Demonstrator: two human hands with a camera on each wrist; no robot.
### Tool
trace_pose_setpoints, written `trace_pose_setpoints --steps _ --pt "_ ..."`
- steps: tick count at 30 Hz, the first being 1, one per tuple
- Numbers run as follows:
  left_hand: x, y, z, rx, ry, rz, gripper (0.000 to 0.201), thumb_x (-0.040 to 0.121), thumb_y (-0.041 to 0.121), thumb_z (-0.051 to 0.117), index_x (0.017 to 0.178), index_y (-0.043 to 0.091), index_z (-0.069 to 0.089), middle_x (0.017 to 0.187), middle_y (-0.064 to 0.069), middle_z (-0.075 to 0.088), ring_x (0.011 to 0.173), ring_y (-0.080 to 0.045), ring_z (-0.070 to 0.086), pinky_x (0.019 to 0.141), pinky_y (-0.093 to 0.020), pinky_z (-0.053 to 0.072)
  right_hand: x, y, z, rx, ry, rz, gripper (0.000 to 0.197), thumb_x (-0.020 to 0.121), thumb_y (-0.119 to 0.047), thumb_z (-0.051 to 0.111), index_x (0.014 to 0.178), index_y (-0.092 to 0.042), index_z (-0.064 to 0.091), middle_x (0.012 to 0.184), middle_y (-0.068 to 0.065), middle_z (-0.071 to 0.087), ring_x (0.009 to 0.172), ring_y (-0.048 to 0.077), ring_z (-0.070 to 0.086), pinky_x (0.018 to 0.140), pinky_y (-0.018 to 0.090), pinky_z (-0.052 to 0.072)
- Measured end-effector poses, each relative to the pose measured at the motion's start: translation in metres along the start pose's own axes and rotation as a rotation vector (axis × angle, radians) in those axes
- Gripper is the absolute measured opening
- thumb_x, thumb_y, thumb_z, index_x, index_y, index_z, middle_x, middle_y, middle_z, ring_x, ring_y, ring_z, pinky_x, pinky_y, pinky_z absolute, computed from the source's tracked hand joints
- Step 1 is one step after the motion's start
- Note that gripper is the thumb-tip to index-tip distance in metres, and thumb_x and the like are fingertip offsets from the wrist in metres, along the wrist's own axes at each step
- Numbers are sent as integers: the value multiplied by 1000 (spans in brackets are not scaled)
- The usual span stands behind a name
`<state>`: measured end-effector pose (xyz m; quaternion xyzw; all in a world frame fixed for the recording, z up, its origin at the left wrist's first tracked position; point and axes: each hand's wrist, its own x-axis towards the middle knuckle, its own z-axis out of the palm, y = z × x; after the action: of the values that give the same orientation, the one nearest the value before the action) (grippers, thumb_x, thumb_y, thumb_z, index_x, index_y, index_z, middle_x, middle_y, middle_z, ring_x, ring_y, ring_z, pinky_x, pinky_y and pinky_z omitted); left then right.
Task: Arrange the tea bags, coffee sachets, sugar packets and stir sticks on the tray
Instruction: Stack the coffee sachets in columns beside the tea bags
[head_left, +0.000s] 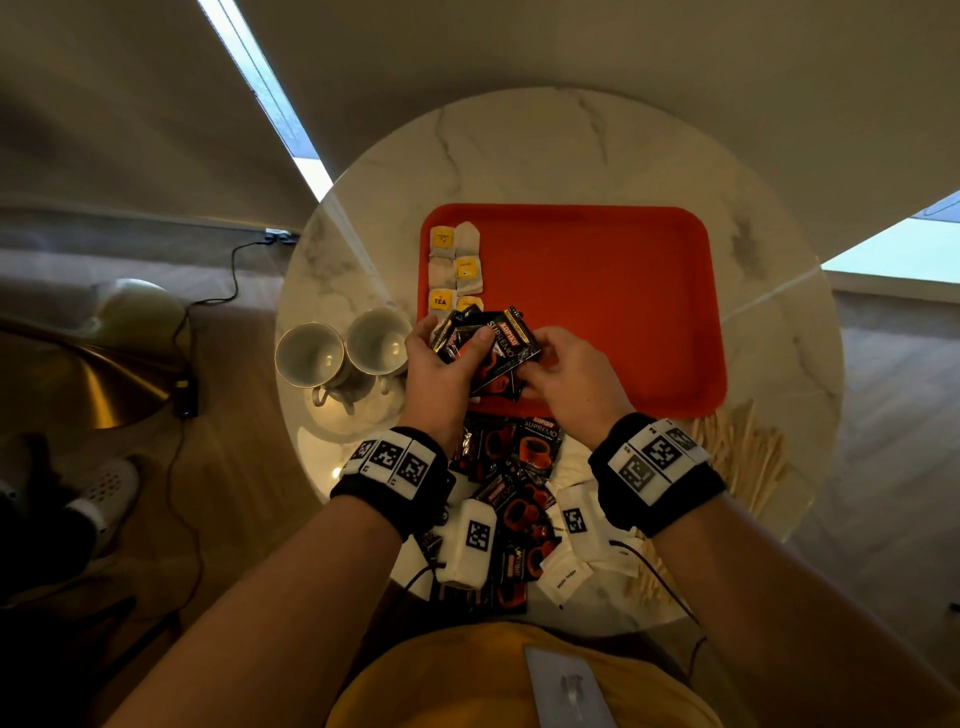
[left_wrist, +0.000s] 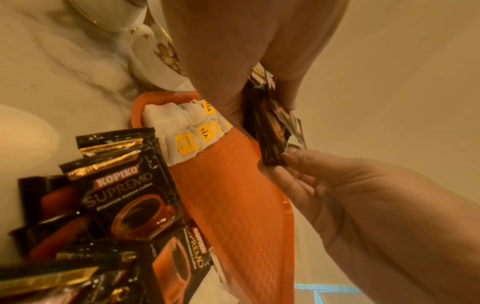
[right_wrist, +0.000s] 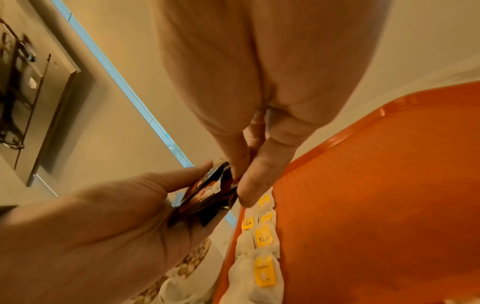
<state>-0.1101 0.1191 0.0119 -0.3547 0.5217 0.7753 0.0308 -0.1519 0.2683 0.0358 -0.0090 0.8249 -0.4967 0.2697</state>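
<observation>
An orange tray (head_left: 623, 291) lies on the round marble table (head_left: 545, 150). Several tea bags (head_left: 456, 267) with yellow tags sit in two columns along its left edge, also seen as tea bags (left_wrist: 187, 131) and tea bags (right_wrist: 262, 244). My left hand (head_left: 447, 358) grips a stack of black coffee sachets (head_left: 491, 345) above the tray's near-left corner. My right hand (head_left: 566, 369) pinches the near edge of the same coffee sachets (left_wrist: 270, 131). More coffee sachets (head_left: 514, 493) and white sugar packets (head_left: 563, 577) lie near me. Wooden stir sticks (head_left: 748, 457) are piled at the right.
Two white cups (head_left: 343, 353) stand on saucers left of the tray, close to my left hand. Most of the tray floor to the right of the tea bags is bare orange. A lamp base (head_left: 104, 374) and a cable (head_left: 218, 291) are on the floor at left.
</observation>
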Motion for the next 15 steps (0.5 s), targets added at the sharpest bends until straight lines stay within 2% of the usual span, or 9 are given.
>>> trace_pose_setpoints --steps 2,4,8,10,11,13,14,15 --pt "2 0 1 -46 -7 -13 83 79 29 86 144 19 36 131 -10 65 111 -29 71 94 -61 55 2 0 0 68 27 10 25 99 -11 61 124 -14 60 112 -2 69 96 11 71 78 26 62" --pt "3 1 3 -61 -10 -15 78 80 23 85 142 16 39 130 -12 67 111 -31 71 95 -60 55 4 -1 1 99 56 19 25 100 -11 59 125 -14 60 115 0 68 97 11 72 79 30 63" --pt "3 3 7 -42 -6 41 58 89 11 76 137 10 42 126 -15 67 110 -30 71 91 -46 60 4 -9 5 214 46 74 28 106 -16 42 126 -15 63 109 4 70 93 13 73 86 37 62" --pt "4 5 8 -31 -11 61 55 90 11 75 135 11 43 125 -13 67 109 -28 72 89 -43 60 1 -13 5 299 34 100 31 108 -28 38 121 -17 65 106 6 71 92 17 72 87 38 61" --pt "5 7 8 -20 -17 70 54 90 12 75 134 12 44 126 -12 67 109 -27 72 91 -45 60 -1 -15 4 279 23 95 38 108 -41 37 122 -18 64 106 5 71 92 18 72 86 37 61" --pt "6 9 9 15 -28 90 50 90 12 75 131 14 45 127 -12 66 111 -27 71 95 -49 58 -4 -18 2 194 -13 68 59 98 -65 35 129 -22 62 111 1 69 95 15 71 82 32 62" --pt "6 9 10 31 -33 97 48 91 13 75 129 13 46 126 -12 66 112 -27 70 96 -51 57 -3 -18 2 150 -9 42 61 95 -67 39 131 -23 62 114 -1 67 97 13 70 79 30 62" --pt "6 10 10 38 -41 104 46 91 14 75 128 13 48 126 -13 67 113 -28 70 98 -53 56 -1 -16 2 106 21 7 55 96 -62 47 130 -22 63 116 -2 63 96 12 68 76 28 63"
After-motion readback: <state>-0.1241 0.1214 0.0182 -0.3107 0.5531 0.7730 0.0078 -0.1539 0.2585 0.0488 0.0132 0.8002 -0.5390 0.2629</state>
